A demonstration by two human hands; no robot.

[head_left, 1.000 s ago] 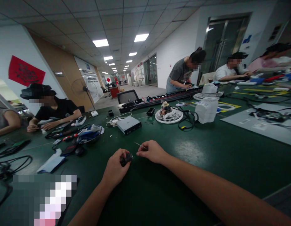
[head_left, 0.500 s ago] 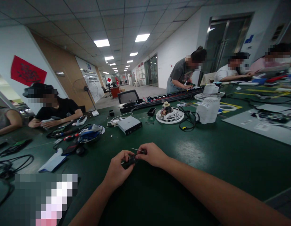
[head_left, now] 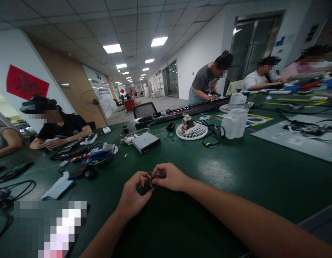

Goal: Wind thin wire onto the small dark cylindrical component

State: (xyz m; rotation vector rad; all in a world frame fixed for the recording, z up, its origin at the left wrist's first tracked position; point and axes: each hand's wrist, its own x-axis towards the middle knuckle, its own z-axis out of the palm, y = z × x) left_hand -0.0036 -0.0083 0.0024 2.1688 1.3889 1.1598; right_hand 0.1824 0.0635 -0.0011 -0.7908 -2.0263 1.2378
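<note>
Gripping left fingers point(head_left: 140, 176) partly hide a dark piece point(head_left: 148, 184).

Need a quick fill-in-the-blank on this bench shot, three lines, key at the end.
1. Of the left hand and right hand, the ____ one holds the thin rod.
2. The tabletop is coloured ____.
3. In the picture, the grey box lies to the ____ of the round white grille.

Missing words: right; green; left

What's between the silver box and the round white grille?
Head view: a small black tray, with thin bits nearer us, too small to name.
</note>
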